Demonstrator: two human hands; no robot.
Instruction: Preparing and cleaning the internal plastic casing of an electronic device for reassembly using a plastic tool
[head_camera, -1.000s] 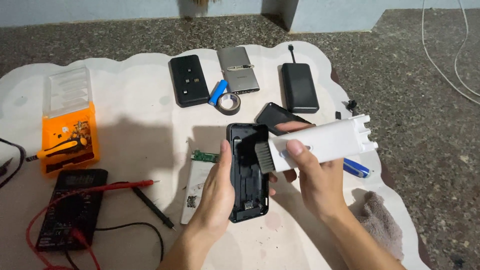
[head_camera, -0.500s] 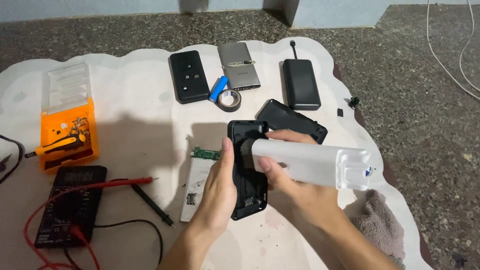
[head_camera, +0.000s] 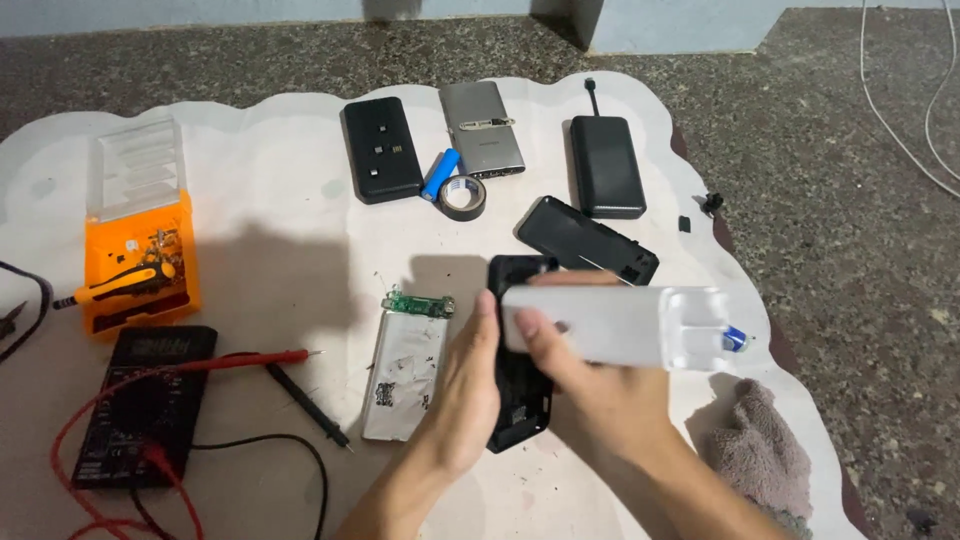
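Fingers (head_camera: 487, 318) of the left hand (head_camera: 462, 385) clamp a black shell (head_camera: 520, 400) over the mat (head_camera: 300, 270); right hand (head_camera: 590, 385) grips a white brush handle (head_camera: 610, 325) across it. Far left, an orange box (head_camera: 140, 265) holds a screwdriver (head_camera: 125, 285) and small bits

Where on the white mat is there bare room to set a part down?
Bare mat lies between the orange screwdriver case and the black power bank. Crowded around both hands and the multimeter leads.

Left hand (head_camera: 462, 390) gripping black casing (head_camera: 520, 400) at frame centre. Right hand (head_camera: 590, 385) holding white brush (head_camera: 620, 325) across it, silver battery pack (head_camera: 405, 375) lying just left.
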